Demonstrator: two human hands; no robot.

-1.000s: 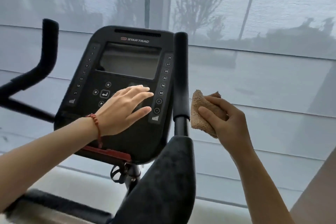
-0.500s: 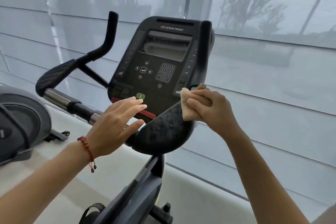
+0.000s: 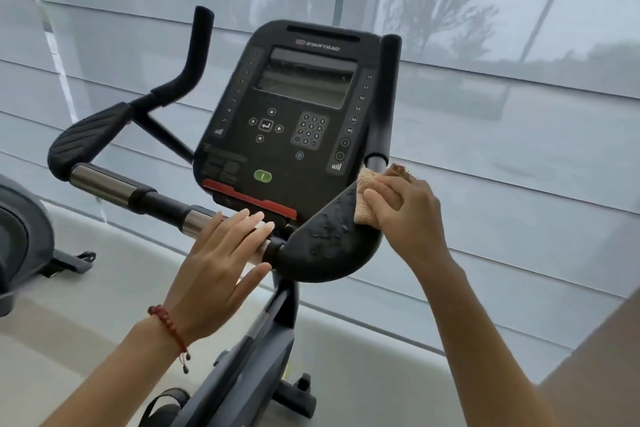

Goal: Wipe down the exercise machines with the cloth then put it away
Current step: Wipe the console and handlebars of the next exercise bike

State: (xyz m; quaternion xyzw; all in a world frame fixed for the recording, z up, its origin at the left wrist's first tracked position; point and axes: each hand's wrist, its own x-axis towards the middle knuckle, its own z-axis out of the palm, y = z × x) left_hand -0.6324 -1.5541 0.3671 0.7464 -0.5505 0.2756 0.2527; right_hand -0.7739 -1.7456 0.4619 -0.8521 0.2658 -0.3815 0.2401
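window blinds behind the bike. my right hand pinches the cloth against the wet armrest; my left hand, fingers straight, steadies the handlebar.

cloth mostly hidden under right hand, second machine cut off at left edge, console labels too small
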